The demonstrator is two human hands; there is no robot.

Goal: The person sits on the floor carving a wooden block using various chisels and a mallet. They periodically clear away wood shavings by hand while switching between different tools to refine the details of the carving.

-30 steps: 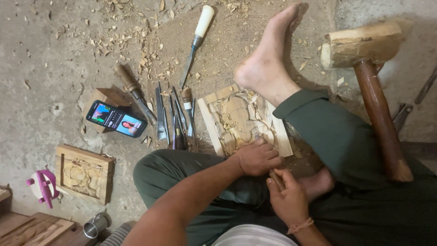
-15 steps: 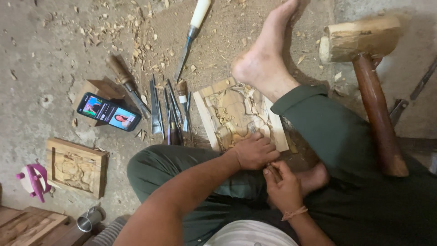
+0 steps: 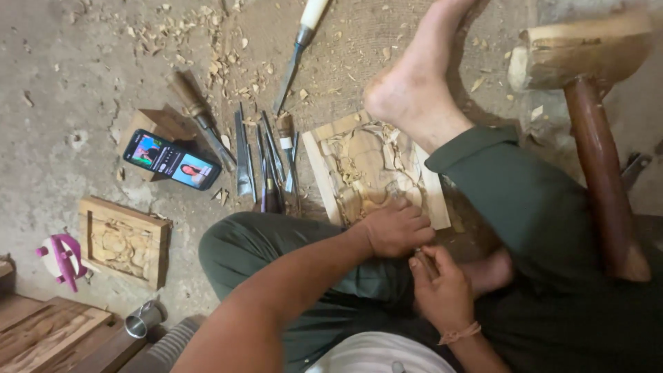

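A pale wooden panel [image 3: 359,162] with a partly carved relief lies on the floor between my legs, pinned at its far edge by my bare foot [image 3: 414,90]. My left hand [image 3: 395,226] is closed over the panel's near edge. Just below it my right hand [image 3: 440,289] grips the handle of a small carving tool, whose blade is hidden under my left hand. Several chisels [image 3: 266,155] lie in a row to the left of the panel.
A big wooden mallet [image 3: 587,90] rests on my right leg. A lit phone [image 3: 171,160] leans on a small block. A carved square panel [image 3: 126,240], a pink object [image 3: 62,257], a metal cup [image 3: 143,319], a white-handled chisel [image 3: 300,41] and wood chips lie around.
The view has drifted slightly, so everything sits a little lower and left. Both hands have stayed at the panel's near edge with only small shifts.
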